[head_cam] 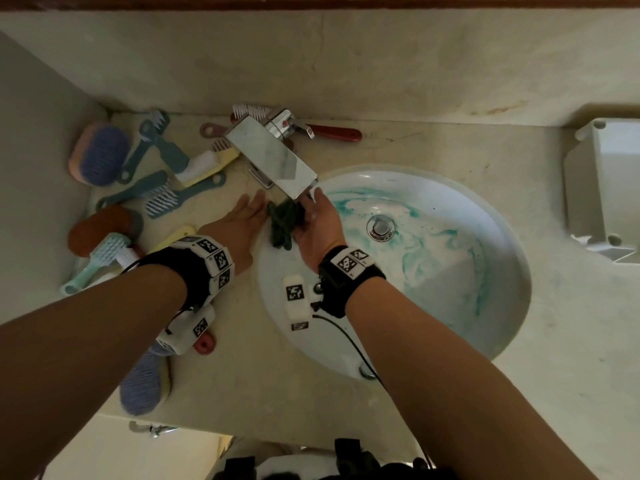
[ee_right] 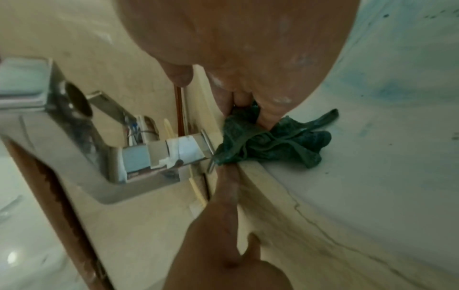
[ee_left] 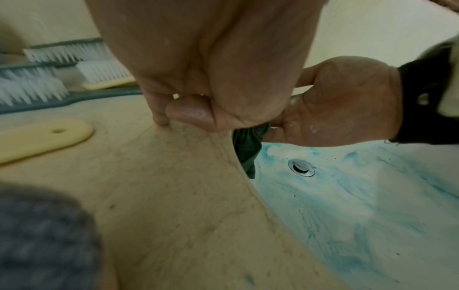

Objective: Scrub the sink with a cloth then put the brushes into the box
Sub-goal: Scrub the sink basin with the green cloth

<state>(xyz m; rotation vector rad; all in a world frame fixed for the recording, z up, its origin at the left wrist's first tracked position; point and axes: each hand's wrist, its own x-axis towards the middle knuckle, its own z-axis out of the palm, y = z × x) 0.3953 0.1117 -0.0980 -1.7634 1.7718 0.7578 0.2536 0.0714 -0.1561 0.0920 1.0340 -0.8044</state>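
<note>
Your right hand (head_cam: 317, 225) bunches cloth (head_cam: 284, 221) at sink (head_cam: 498, 323) rim under tap (head_cam: 273, 155); left hand (head_cam: 242, 220) flat, empty. Cloth probably soft, wet, slippery: grip thick wad.

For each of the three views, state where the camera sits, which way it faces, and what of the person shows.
Head: above, facing down at the sink, faucet and brushes; both forearms and hands show.
Left wrist: low over the counter, facing along the left hand toward the sink; the right hand shows too.
Right wrist: faces along the right hand toward the faucet; the left hand's fingers enter below.
Shared: all three show the green cloth in the right hand's grip at the sink's rim.
</note>
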